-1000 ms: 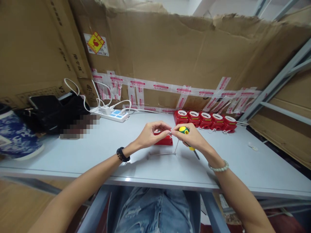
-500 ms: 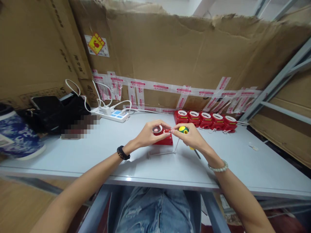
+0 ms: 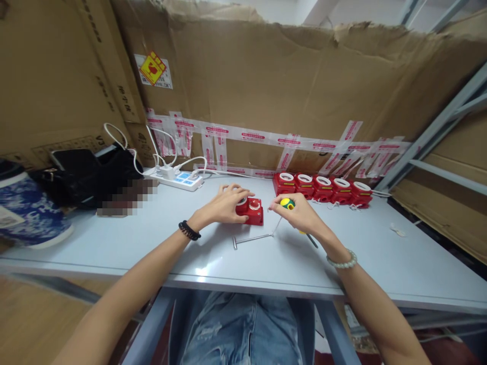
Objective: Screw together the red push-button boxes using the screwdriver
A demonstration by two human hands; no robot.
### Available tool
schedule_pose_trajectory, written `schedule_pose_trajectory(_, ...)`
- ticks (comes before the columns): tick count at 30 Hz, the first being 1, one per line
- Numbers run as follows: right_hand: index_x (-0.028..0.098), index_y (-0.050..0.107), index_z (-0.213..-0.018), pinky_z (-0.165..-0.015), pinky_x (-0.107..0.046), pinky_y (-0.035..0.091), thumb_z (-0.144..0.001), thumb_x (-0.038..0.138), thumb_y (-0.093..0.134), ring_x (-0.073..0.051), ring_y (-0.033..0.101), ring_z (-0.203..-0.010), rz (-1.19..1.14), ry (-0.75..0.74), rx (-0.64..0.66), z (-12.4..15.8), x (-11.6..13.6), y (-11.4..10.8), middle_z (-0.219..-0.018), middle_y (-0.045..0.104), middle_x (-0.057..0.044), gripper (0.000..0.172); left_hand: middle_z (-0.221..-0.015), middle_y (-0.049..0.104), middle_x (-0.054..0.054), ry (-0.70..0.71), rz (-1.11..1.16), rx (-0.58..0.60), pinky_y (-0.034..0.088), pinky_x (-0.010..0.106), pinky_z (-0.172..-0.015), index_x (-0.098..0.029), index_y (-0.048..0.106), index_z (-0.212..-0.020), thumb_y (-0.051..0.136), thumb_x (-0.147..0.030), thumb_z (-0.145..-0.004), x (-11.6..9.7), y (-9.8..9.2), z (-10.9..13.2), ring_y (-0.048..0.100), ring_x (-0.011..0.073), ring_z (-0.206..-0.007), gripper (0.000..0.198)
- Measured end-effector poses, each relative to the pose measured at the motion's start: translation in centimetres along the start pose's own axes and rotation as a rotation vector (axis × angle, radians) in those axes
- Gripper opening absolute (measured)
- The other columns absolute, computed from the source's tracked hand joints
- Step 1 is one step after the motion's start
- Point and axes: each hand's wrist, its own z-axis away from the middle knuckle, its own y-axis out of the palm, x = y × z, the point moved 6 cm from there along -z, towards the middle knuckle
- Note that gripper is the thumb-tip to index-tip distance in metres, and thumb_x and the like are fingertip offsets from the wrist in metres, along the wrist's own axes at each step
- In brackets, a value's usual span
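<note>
the worktop (image 3: 114, 243) carries everything. the left hand (image 3: 224, 203) lies over the left side of a red block (image 3: 254, 212) with its fingers curled down on it. the block sits flat at 12 o'clock from the person. the right hand (image 3: 299, 215) is at 3 o'clock of the block and just apart from it. it is closed round a screwdriver (image 3: 286, 203), knob up by the thumb and blade poking out below the palm toward 5 o'clock. thumb and forefinger are pinched together; whether a small part sits between them is too small to tell.

by my judgement, the block wants pressing flat so it cannot skate on the smooth top, with the left fingers off its round top face. the blade is best tucked back so it sweeps nothing.

around it, a cardboard wall (image 3: 304, 76) backs the worktop. a black bag (image 3: 87, 175) lies at 10 o'clock, well apart. a row of blocks (image 3: 323, 187) stands at 1 o'clock, near the right hand. a power strip (image 3: 178, 178) lies at 11 o'clock. a bent rod (image 3: 253, 238) lies at 6 o'clock of the block, between the wrists, and looks the likeliest thing to be knocked. a white bit (image 3: 397, 230) lies far off at 3 o'clock.
</note>
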Motion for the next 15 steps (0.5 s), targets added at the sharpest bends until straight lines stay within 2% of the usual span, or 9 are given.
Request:
schedule_pose_trajectory(2,0.013,0.067,-0.073,-0.045,-0.022,0.033,-0.074,0.035,0.056,-0.006,0.036,-0.043,0.002,-0.009,0.01,-0.04,-0.01,0.07,-0.051,0.049,0.004,0.025,-0.128,0.052,0.009,0.013,0.063,0.058,0.036,0.042,-0.093,-0.023,0.047,-0.127,0.063,-0.033,-0.069,0.42,-0.18,0.24,0.047,0.0294,-0.113,0.061)
schedule_pose_trajectory(4,0.013,0.067,-0.072,-0.046,-0.023,0.034,-0.074,0.034,0.055,-0.006,0.038,-0.045,0.006,-0.015,0.013,-0.06,-0.01,0.09,-0.054,0.052,0.003,0.024,-0.118,0.057,0.008,0.019,0.137,0.085,0.041,0.035,-0.084,-0.024,0.051,-0.122,0.062,-0.033,-0.07,0.67,-0.42,0.35,0.054,0.0253,-0.101,0.054)
schedule_pose_trajectory(7,0.013,0.067,-0.071,-0.051,-0.024,0.037,-0.073,0.031,0.055,-0.009,0.044,-0.051,0.015,-0.031,0.012,-0.07,0.05,0.08,-0.059,0.057,0.0,0.022,-0.102,0.062,0.006,-0.018,0.172,0.012,0.043,0.033,-0.077,-0.024,0.056,-0.113,0.061,-0.046,-0.074,0.66,-0.88,0.18,0.058,0.0235,-0.09,0.045)
schedule_pose_trajectory(11,0.013,0.068,-0.073,-0.06,-0.025,0.041,-0.073,0.028,0.055,-0.012,0.05,-0.062,0.032,-0.061,0.041,-0.05,0.19,0.23,-0.068,0.064,-0.002,0.02,-0.097,0.06,0.007,-0.107,0.164,-0.14,0.044,0.035,-0.075,-0.023,0.06,-0.111,0.056,-0.058,-0.076,0.17,-1.02,-0.04,0.059,0.0239,-0.082,0.05)
schedule_pose_trajectory(13,0.014,0.068,-0.073,-0.061,-0.025,0.04,-0.074,0.029,0.055,-0.012,0.051,-0.063,0.04,-0.065,0.054,-0.04,0.14,0.31,-0.069,0.064,-0.002,0.02,-0.097,0.058,0.008,-0.125,0.175,-0.148,0.045,0.036,-0.074,-0.023,0.062,-0.11,0.055,-0.06,-0.076,-0.04,-0.92,0.01,0.059,0.0229,-0.078,0.051)
schedule_pose_trajectory(15,0.014,0.068,-0.074,-0.06,-0.025,0.04,-0.074,0.029,0.055,-0.012,0.05,-0.063,0.047,-0.074,0.064,-0.03,0.1,0.38,-0.068,0.064,-0.002,0.02,-0.103,0.056,0.008,-0.113,0.214,-0.099,0.046,0.035,-0.074,-0.025,0.063,-0.111,0.056,-0.06,-0.076,-0.07,-0.87,0.15,0.06,0.0211,-0.077,0.05)
